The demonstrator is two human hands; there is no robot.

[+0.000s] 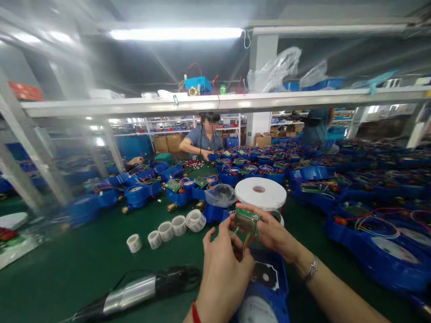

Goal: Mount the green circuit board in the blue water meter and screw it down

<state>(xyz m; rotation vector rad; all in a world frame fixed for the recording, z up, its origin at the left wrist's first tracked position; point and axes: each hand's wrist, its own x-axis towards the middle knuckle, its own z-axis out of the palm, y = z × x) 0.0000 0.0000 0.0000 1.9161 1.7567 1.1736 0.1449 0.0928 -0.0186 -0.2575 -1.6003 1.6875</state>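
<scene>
A small green circuit board (pixel 247 221) with wires trailing from its lower side is held up in front of me. My right hand (pixel 269 229) grips the board from the right, fingers behind its top edge. At its lower left, my left hand (pixel 225 258) is closed with fingertips at the wires (pixel 247 241); how firmly they pinch is partly hidden. Directly below the hands lies an open blue meter housing (pixel 284 278) with a dark inner compartment and a round pale face.
An electric screwdriver (pixel 134 294) lies front left on the green table (pixel 97 255). Beyond it stand several label rolls (pixel 165 231). A large white tape roll (pixel 244 190) sits behind my hands. Blue housings (pixel 380 251) crowd the right. A co-worker (pixel 204 139) is across the table.
</scene>
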